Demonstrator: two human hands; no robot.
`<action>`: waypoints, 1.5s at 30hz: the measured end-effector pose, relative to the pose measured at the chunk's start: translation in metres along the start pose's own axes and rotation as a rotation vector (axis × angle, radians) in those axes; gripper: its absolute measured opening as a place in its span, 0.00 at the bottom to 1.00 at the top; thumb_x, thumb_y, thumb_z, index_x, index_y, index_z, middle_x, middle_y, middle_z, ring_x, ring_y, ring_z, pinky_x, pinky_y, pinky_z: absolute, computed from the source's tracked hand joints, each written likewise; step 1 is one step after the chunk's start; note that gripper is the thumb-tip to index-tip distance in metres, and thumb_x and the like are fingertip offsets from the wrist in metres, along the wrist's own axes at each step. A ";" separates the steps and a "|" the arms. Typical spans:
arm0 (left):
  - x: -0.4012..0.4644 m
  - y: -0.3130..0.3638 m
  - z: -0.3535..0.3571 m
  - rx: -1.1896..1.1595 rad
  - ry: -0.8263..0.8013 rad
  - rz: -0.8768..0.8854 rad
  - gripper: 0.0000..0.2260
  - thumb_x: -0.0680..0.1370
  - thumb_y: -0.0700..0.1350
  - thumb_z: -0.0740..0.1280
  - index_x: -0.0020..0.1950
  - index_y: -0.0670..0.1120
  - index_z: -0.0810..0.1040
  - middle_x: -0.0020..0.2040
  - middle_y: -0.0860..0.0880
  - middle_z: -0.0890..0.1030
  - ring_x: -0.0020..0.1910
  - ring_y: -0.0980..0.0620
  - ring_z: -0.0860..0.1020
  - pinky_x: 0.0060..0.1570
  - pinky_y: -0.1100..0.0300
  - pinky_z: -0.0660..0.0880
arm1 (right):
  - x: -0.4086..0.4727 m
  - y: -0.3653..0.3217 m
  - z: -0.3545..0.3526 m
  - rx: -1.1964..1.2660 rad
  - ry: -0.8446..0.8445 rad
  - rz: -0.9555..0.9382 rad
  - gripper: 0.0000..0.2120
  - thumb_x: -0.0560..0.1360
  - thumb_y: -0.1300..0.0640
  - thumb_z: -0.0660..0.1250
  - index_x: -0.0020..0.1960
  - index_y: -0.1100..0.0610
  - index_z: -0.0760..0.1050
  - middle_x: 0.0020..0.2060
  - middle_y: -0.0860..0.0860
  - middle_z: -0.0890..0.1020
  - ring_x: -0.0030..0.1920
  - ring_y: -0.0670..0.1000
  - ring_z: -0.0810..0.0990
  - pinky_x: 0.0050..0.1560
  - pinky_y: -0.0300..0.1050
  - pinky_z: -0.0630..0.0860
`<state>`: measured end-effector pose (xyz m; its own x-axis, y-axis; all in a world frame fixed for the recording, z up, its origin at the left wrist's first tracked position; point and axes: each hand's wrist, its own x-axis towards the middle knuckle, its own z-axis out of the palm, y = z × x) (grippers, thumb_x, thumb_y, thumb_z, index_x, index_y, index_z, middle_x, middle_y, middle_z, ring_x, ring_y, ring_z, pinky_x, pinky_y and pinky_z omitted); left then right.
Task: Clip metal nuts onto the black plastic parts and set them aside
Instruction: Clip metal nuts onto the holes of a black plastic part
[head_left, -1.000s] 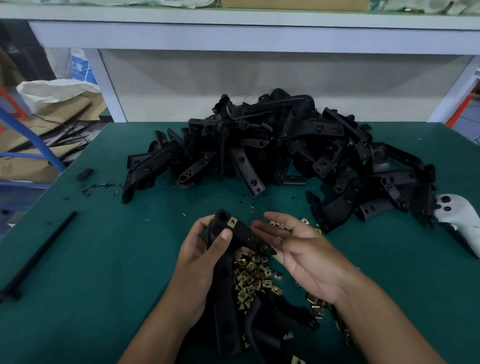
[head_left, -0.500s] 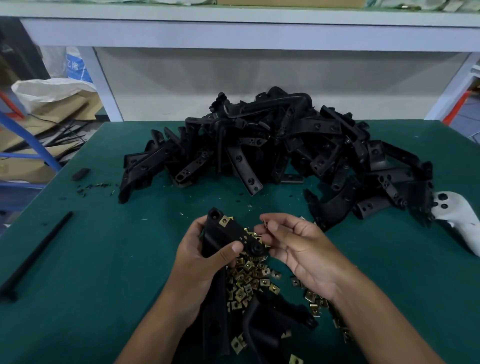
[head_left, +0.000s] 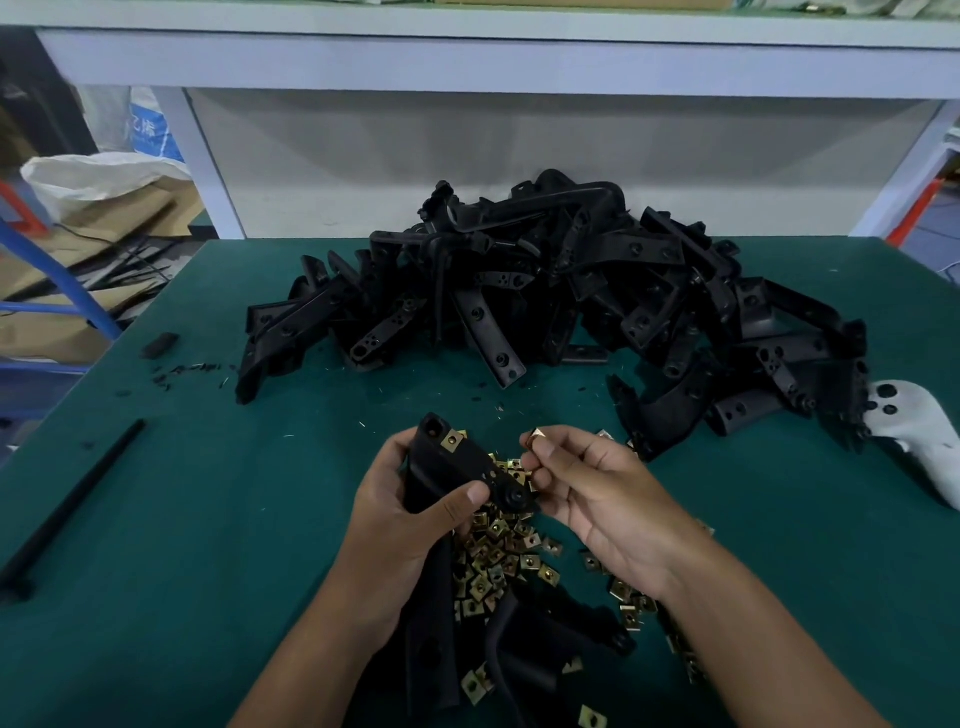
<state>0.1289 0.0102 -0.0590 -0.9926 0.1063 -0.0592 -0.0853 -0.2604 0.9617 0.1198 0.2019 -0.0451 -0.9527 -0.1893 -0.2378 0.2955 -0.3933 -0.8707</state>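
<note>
A nut is pinched at the fingertips of the right hand, just beside the part gripped in the left hand; it could be fumbled into the nut pile below the hands, or clipped on crooked if pushed askew. The part is seen as black plastic, one brass nut already clipped near its far end.

Parts pile behind nuts, rod left, controller right
</note>
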 end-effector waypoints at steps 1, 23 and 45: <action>0.000 0.000 0.000 0.001 -0.001 0.004 0.24 0.66 0.45 0.77 0.59 0.44 0.76 0.44 0.47 0.82 0.40 0.49 0.78 0.41 0.61 0.79 | 0.000 0.000 0.000 -0.002 -0.003 -0.005 0.07 0.72 0.56 0.72 0.47 0.56 0.86 0.42 0.51 0.84 0.39 0.44 0.81 0.40 0.39 0.80; -0.001 -0.001 0.001 -0.002 -0.118 0.041 0.22 0.68 0.40 0.78 0.59 0.44 0.75 0.39 0.52 0.83 0.37 0.56 0.81 0.41 0.65 0.78 | -0.004 0.002 0.006 -0.181 0.071 -0.025 0.11 0.66 0.48 0.77 0.44 0.54 0.84 0.45 0.51 0.86 0.41 0.44 0.82 0.36 0.38 0.75; 0.002 -0.005 -0.003 0.004 -0.119 0.065 0.20 0.69 0.40 0.78 0.58 0.46 0.76 0.38 0.51 0.81 0.34 0.55 0.76 0.37 0.64 0.76 | -0.005 0.005 0.009 -0.335 0.103 -0.172 0.04 0.70 0.52 0.75 0.42 0.52 0.86 0.34 0.47 0.85 0.34 0.42 0.81 0.34 0.34 0.75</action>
<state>0.1273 0.0092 -0.0647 -0.9788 0.2019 0.0354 -0.0202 -0.2670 0.9635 0.1270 0.1928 -0.0438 -0.9935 -0.0483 -0.1028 0.1070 -0.0924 -0.9900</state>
